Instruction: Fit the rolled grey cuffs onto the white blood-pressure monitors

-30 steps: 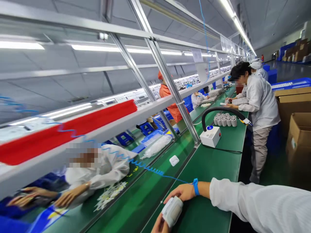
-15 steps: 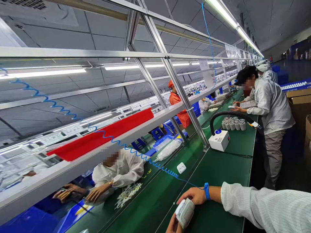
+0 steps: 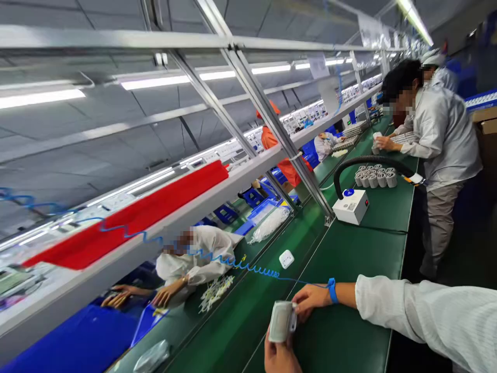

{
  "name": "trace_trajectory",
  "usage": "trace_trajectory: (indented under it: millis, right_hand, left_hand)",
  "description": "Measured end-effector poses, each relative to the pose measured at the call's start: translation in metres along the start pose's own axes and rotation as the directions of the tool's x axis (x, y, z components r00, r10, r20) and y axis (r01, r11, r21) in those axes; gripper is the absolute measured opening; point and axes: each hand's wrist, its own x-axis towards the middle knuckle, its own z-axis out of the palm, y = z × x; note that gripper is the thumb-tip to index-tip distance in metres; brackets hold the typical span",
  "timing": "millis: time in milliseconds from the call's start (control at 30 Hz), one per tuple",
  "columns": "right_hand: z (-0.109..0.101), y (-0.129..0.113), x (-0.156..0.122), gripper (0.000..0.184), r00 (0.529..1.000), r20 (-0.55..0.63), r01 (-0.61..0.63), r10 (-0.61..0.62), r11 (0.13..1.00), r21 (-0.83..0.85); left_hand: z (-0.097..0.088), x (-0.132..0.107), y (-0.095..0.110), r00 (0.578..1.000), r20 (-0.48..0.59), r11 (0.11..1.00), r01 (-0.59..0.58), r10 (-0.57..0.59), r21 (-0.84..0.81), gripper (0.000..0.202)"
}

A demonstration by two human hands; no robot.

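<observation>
My left hand (image 3: 280, 357), coming up from the bottom edge, grips what looks like a wrist blood pressure monitor (image 3: 280, 321) with a rounded grey cuff. From the right reaches my right hand (image 3: 311, 299), a blue wrist strap (image 3: 332, 291) around its wrist. Its fingers are bent against the monitor's right side, where a white part shows. A coiled blue cord (image 3: 248, 267) runs from the strap off to the left. Both hands are over the green bench (image 3: 345, 331).
A white box with a black hose (image 3: 351, 207) stands ahead, near several grey rolled cuffs (image 3: 375, 177). A white socket block (image 3: 286, 259) lies on the bench. Across from me sits a co-worker (image 3: 209, 254) by pale strips (image 3: 215, 292); another person (image 3: 446, 134) stands far right. A metal frame (image 3: 267, 109) slants overhead.
The monitor has turned, so its grey cuff side now faces me more. My right hand's fingers have shifted to its right side. The whole view has swung somewhat.
</observation>
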Motion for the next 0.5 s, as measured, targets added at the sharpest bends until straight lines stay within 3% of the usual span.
trace_trajectory:
  millis: [133,367,500]
  right_hand:
    - [0.004,0.002,-0.006,0.067,0.994,-0.087,0.061,-0.063,0.998,-0.019]
    - [-0.003,-0.001,-0.008,0.059,0.982,-0.167,0.083,-0.087,0.996,-0.029]
    - [-0.016,-0.020,0.009,0.052,0.934,-0.225,0.207,-0.278,0.933,-0.294]
  left_hand:
    - [0.008,-0.007,0.007,0.999,0.046,0.998,-0.032,0.029,0.062,0.055]
    - [0.023,0.002,0.004,0.977,0.178,0.968,-0.150,0.114,0.201,0.061]
    - [0.026,0.004,-0.005,0.962,0.238,0.956,-0.185,0.130,0.226,0.070]
